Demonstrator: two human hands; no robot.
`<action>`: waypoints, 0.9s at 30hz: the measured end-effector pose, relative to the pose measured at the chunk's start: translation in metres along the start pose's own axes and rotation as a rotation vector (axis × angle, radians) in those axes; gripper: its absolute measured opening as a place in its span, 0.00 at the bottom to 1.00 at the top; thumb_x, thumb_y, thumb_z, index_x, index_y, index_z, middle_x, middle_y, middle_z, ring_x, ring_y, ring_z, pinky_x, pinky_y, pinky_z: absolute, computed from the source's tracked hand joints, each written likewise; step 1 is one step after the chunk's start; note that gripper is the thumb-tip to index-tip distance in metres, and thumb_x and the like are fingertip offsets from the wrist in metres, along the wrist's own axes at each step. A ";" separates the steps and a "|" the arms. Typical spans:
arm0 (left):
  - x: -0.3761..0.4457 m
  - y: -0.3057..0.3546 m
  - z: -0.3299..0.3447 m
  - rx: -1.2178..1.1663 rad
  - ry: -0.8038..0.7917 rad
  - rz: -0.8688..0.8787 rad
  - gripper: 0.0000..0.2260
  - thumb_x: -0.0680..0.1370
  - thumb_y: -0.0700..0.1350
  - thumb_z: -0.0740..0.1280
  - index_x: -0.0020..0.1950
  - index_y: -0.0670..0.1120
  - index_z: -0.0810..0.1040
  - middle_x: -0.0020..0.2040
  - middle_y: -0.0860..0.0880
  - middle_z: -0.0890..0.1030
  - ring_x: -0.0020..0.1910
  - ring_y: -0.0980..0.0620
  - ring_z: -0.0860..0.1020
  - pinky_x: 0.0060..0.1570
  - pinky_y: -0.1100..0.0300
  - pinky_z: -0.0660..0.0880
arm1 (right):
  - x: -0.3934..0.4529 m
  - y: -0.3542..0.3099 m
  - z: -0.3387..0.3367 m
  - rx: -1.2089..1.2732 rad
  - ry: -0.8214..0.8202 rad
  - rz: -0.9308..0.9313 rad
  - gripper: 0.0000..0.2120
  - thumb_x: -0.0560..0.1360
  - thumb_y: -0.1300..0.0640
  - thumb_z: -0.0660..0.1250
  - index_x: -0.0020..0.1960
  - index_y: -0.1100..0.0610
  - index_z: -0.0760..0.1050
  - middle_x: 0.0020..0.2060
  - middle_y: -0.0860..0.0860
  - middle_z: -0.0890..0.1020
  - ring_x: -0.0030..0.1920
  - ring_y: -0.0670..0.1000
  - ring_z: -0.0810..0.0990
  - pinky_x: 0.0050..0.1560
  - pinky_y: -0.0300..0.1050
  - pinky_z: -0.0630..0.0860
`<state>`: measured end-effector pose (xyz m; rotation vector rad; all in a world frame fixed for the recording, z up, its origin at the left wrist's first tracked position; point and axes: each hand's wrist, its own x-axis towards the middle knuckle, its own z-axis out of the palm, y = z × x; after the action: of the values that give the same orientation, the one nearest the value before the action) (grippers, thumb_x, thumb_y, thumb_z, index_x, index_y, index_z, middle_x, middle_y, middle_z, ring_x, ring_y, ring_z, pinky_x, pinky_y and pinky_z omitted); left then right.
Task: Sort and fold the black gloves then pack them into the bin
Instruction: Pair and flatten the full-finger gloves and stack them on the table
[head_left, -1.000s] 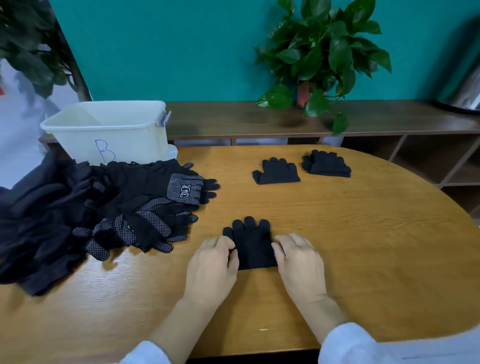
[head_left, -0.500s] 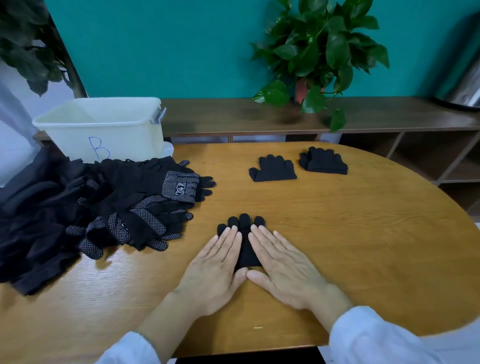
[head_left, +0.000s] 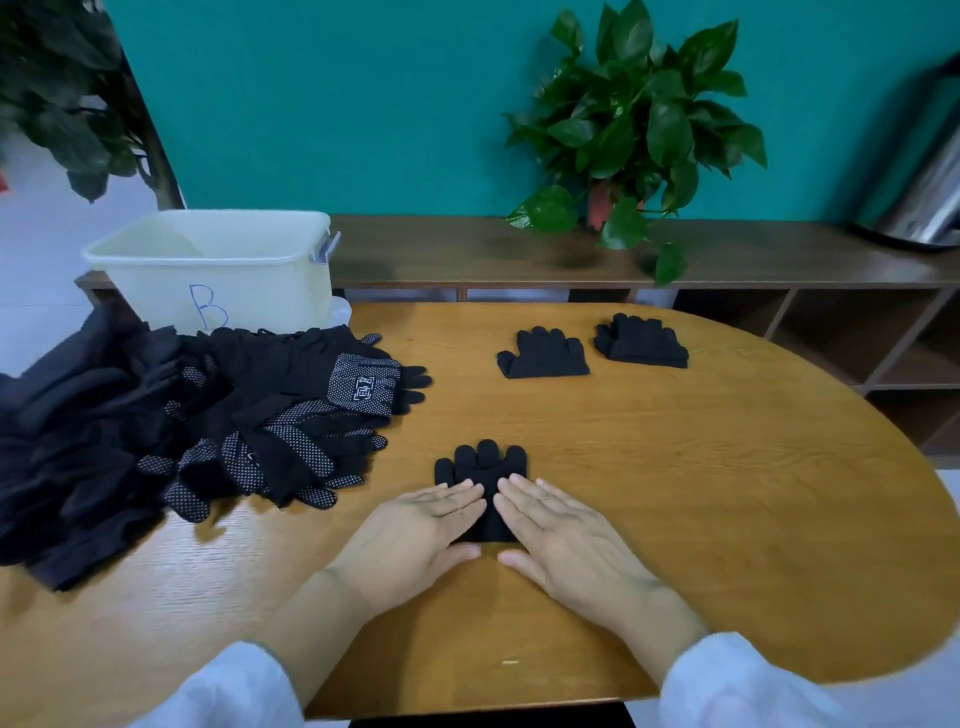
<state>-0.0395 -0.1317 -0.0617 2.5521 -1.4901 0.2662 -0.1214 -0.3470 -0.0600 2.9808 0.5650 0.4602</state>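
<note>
A folded black glove (head_left: 483, 467) lies flat near the table's front, fingers pointing away from me. My left hand (head_left: 415, 535) and my right hand (head_left: 566, 535) both lie flat with straight fingers, pressing its lower part from either side. Two more folded black gloves, one (head_left: 543, 353) beside the other (head_left: 641, 342), rest farther back on the table. A loose pile of black gloves (head_left: 249, 415), some with white dots, covers the table's left side. Behind that pile stands the white bin (head_left: 218, 270) marked "B".
The round wooden table (head_left: 701, 493) curves away at the right. Behind it runs a low wooden shelf (head_left: 753, 260) holding a potted plant (head_left: 634, 130) against the teal wall. A metal vessel (head_left: 930, 197) sits at the far right.
My hands went from gripping the glove's sides with curled fingers to lying flat on it, then slid back toward me, uncovering the glove's fingers.
</note>
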 end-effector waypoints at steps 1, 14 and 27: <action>0.001 -0.003 0.003 -0.011 0.019 0.003 0.24 0.80 0.58 0.54 0.67 0.47 0.78 0.67 0.51 0.77 0.67 0.57 0.73 0.66 0.60 0.71 | 0.003 0.001 0.001 0.016 0.000 0.006 0.28 0.78 0.42 0.52 0.65 0.58 0.78 0.65 0.53 0.78 0.66 0.49 0.75 0.68 0.45 0.68; 0.011 0.003 0.011 -0.008 0.135 -0.113 0.26 0.79 0.60 0.58 0.69 0.45 0.76 0.68 0.50 0.76 0.68 0.55 0.73 0.68 0.56 0.68 | 0.023 0.009 0.016 0.106 0.199 0.041 0.27 0.57 0.61 0.82 0.55 0.58 0.83 0.51 0.52 0.85 0.52 0.49 0.84 0.54 0.43 0.80; 0.044 -0.001 0.000 0.095 0.290 -0.055 0.29 0.55 0.34 0.82 0.55 0.43 0.85 0.54 0.47 0.85 0.51 0.51 0.84 0.55 0.60 0.76 | 0.038 0.025 0.002 0.103 0.333 -0.007 0.17 0.64 0.67 0.69 0.51 0.56 0.84 0.48 0.51 0.86 0.48 0.49 0.85 0.50 0.41 0.80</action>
<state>-0.0169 -0.1680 -0.0509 2.4881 -1.3260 0.6818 -0.0789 -0.3564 -0.0479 3.0140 0.6407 0.9661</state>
